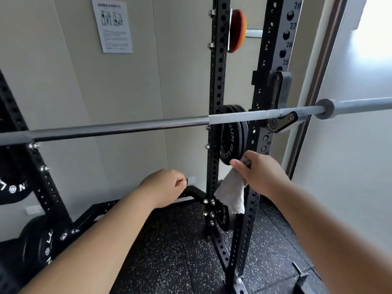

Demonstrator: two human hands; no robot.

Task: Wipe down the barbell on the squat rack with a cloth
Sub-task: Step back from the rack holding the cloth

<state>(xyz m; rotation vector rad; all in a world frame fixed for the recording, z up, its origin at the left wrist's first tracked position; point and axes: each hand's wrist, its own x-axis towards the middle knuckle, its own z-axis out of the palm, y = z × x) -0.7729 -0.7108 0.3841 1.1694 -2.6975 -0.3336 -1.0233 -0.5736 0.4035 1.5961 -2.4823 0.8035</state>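
Black perforated steel squat rack (217,81), bolted uprights rising from a speckled black rubber floor (169,251).

Long grey steel barbell (127,126) lying across the rack from the left edge of view to the right. Rests near the rack's right upright in a black J-hook (283,122). Looks dark and glossy along the middle of the shaft, then turns pale, matte grey towards the hook. Ends past the hook in a thick grey collar and a wider sleeve that runs out of view. Sits above both hands, apart from them.

Round black weight plates with white lettering (232,136) stored on the rear upright just behind and below the bar; more of them at the rack's lower left. Orange and red disc plate (238,30) hung higher on the same upright. White printed paper notice (112,26) stuck on the pale wall behind.

Left hand (165,186) held out below the bar, fingers curled into the palm, nothing visible in them. Right hand (261,175) raised in front of the right upright, fingers clenched round the top of a small off-white terry cloth (231,194). Hangs limp from that fist, clear of the bar.
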